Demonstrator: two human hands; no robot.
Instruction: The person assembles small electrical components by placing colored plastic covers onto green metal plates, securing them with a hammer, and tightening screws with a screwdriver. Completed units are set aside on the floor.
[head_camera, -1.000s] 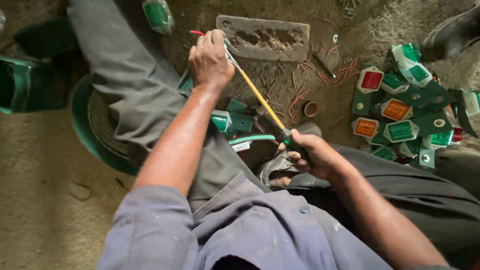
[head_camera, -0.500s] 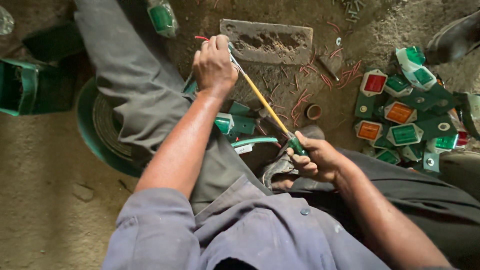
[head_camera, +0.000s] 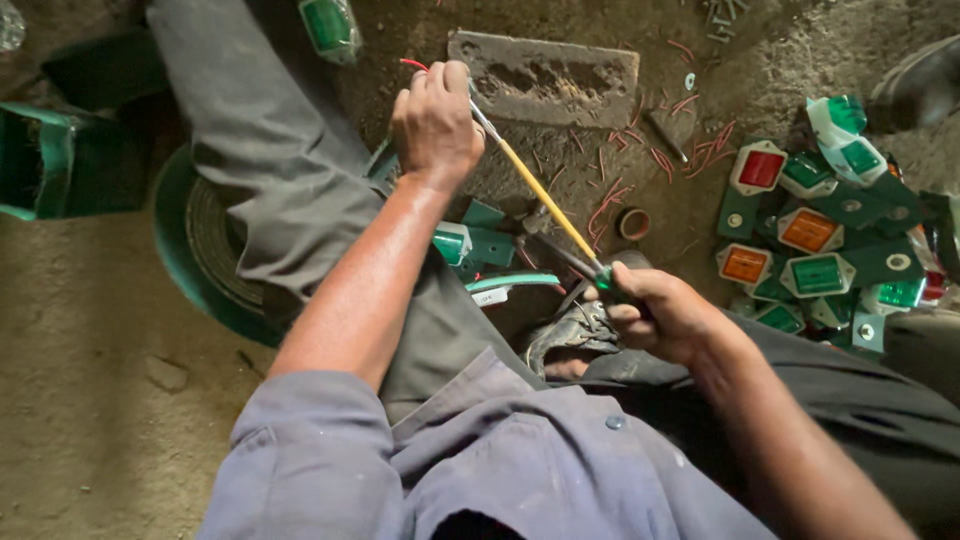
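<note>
**Head view: yellow wire pulled taut between two hands over dirt floor**

Nearest, right hand (head_camera: 655, 315) clamped around green-handled cutting pliers (head_camera: 600, 278), fingers curled tight on the grips, jaws biting the lower end of a thin yellow-sheathed wire (head_camera: 540, 190). Wire stretched diagonally up and away to left hand (head_camera: 435, 125), fingers closed in a fist around its far end, a short red strand (head_camera: 412, 64) poking out beyond the knuckles. Below the wire, small green plastic lamp housings (head_camera: 470, 243) lying on the ground against the grey trouser leg (head_camera: 270, 170). Farther off, rough grey concrete slab (head_camera: 545, 75) near the top edge of the floor, red wire offcuts (head_camera: 610, 200) scattered beside it. Toward the right edge, heap of green-framed marker lamps with red, orange and green lenses (head_camera: 810, 235).

Likely trouble: too hard a squeeze, conductor cut through rather than sheath alone; sudden release under this tension, pliers jerking back toward the body or wire whipping loose from the left fist.
</note>
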